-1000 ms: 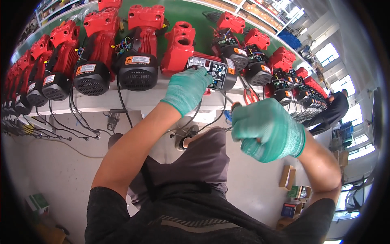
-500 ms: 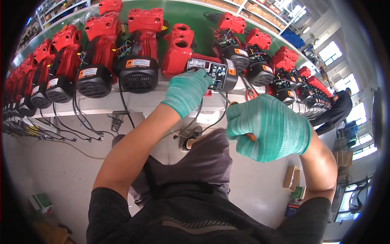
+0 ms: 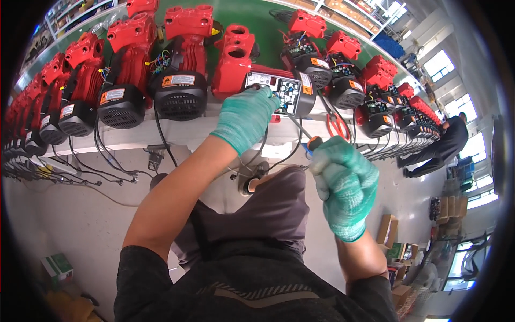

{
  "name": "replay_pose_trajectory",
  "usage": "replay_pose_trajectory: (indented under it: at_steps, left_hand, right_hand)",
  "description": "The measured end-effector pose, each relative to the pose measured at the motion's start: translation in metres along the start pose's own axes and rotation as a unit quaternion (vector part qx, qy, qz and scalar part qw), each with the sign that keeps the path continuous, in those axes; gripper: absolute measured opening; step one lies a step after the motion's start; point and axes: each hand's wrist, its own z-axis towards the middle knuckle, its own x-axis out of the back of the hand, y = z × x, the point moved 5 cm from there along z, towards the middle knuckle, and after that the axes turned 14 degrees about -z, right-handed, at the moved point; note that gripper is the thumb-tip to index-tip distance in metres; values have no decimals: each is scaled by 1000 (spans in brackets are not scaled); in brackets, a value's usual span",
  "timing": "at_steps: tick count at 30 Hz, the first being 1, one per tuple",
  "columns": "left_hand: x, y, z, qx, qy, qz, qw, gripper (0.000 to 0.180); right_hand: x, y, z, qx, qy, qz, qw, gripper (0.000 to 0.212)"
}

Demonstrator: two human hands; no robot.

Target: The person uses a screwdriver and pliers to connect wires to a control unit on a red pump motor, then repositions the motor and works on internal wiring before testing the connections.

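The pump being worked on (image 3: 230, 72) lies at the front of the bench (image 3: 196, 130), its bared circuit board (image 3: 289, 96) facing up near the white front edge. The person's left hand (image 3: 247, 115) rests on the board's left side, fingertips bent over it; whether they grip or merely press cannot be told. The right hand (image 3: 346, 182) is out past the bench edge, fingers curled around the handle of a screwdriver (image 3: 314, 143), whose shaft slants up to the board's lower edge; how the tip sits there is too small to tell. Open space lies below and beside the right hand, over the floor (image 3: 332, 257), while red-handled pliers (image 3: 338, 127) lie just beyond it at the bench edge. To the left, another pump (image 3: 185, 80) stands near, with black cables (image 3: 163, 137) hanging over the edge. The bench top is green, with rows of red pumps running off both ways. Shelves (image 3: 351, 21) stand behind, cardboard boxes (image 3: 387, 231) on the floor at right, and a co-worker (image 3: 448, 142) farther along the bench
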Motion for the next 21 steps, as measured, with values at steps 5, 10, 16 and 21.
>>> replay_pose_trajectory:
  at_steps: [5, 10, 16, 21]
  left_hand:
    - [-2, 0, 2, 23, -38, 1, 999, 13]
    - [-2, -6, -4, 16, -16, 5, 1000, 13]
    - [2, 1, -2, 8, -11, 11, 1000, 14]
    - [-3, 5, 4, 6, -27, 15, 1000, 15]
  right_hand:
    - [0, -29, 34, 174, -233, -265, 919, 19]
    - [-10, -23, 32, 147, -224, -175, 947, 15]
    - [-10, -8, 7, 122, 32, -48, 991, 17]
    - [-7, -1, -4, 38, 64, 29, 997, 15]
